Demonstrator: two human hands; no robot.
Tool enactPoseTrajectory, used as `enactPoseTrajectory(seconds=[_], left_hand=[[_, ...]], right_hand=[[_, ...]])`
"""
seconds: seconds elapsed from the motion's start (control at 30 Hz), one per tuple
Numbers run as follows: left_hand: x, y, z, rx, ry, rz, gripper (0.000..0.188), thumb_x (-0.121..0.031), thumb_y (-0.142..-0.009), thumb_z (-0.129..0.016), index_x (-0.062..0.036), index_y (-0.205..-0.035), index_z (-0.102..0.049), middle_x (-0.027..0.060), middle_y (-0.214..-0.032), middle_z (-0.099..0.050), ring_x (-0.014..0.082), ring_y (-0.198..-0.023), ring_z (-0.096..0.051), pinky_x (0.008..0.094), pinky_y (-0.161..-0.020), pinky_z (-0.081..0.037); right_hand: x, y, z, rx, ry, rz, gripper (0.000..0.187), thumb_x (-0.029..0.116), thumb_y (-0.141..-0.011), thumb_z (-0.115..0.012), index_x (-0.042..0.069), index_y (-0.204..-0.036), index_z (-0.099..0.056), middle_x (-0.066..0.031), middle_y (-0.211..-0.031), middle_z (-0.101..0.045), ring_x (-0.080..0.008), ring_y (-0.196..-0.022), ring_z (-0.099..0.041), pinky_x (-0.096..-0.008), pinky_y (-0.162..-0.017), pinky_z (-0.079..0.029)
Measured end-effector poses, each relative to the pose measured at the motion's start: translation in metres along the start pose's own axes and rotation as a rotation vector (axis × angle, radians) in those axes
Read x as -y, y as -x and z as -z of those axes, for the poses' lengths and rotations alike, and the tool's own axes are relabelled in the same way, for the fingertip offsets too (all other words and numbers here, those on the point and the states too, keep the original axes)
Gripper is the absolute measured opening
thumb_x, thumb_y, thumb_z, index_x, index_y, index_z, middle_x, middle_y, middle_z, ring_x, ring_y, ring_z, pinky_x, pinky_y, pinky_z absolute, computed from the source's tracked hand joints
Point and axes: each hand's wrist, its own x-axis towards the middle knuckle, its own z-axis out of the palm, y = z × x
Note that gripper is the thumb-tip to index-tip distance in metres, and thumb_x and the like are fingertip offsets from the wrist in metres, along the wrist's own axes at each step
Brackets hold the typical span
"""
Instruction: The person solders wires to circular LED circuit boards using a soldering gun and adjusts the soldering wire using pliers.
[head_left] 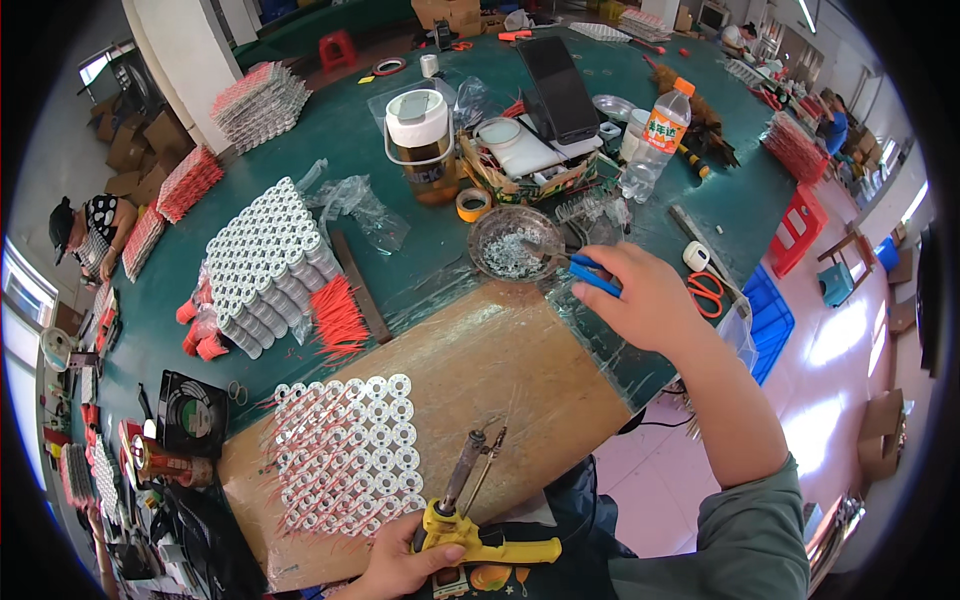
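Observation:
My left hand (405,560) is wrapped round the yellow body of a soldering gun (455,535), its metal tip pointing up over the wooden board (490,350). Closed on blue-handled pliers (592,272), my right hand (645,300) reaches to the far side of the board. The pliers' tips are at the right rim of a round metal dish (480,262) with small silvery bits in it. On the board's left half lies a panel of round white discs (385,440) in rows, with thin red wires (310,470) across many of them.
Left of the board's far edge stand stacked white disc panels (265,235) and a bundle of red wires (340,315). Beyond the dish are a lidded jar (420,140), a phone (558,90) and a bottle (655,140). Red-handled scissors (706,293) lie at right. Other people sit farther off.

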Motion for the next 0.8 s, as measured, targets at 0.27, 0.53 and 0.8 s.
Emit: enactPoseTrajectory(seconds=[0.27,0.53,0.8], left_hand=[[-0.003,0.003,0.002,-0.082,0.086,-0.107,0.047,-0.020,-0.077,-0.084,0.0066,-0.109,-0.063,0.0147,-0.101,-0.071,0.0235,-0.091,-0.069,0.0342,-0.085,-0.055],[-0.005,0.000,0.002,-0.136,0.189,-0.121,0.051,-0.020,-0.077,-0.084,0.0057,-0.113,-0.060,0.0151,-0.104,-0.069,0.0250,-0.092,-0.068,0.0376,-0.084,-0.055],[-0.023,-0.010,-0.008,-0.031,0.266,-0.116,0.045,-0.018,-0.087,-0.076,0.0051,-0.121,-0.059,0.0121,-0.110,-0.068,0.0193,-0.098,-0.066,0.0334,-0.089,-0.052]], right_hand=[[-0.024,0.004,-0.014,-0.141,0.609,0.044,0.052,0.025,-0.078,-0.068,0.012,-0.128,-0.061,-0.0093,-0.107,-0.061,-0.0280,-0.106,-0.057,-0.0414,-0.092,-0.043],[-0.024,0.026,-0.008,-0.098,0.607,0.051,0.051,0.023,-0.075,-0.071,0.010,-0.124,-0.063,-0.0098,-0.109,-0.061,-0.0294,-0.105,-0.057,-0.0430,-0.091,-0.043],[-0.029,0.051,-0.050,-0.077,0.473,0.109,0.058,0.040,-0.081,-0.073,0.009,-0.127,-0.060,-0.0138,-0.125,-0.058,-0.0350,-0.122,-0.052,-0.0519,-0.110,-0.034]])
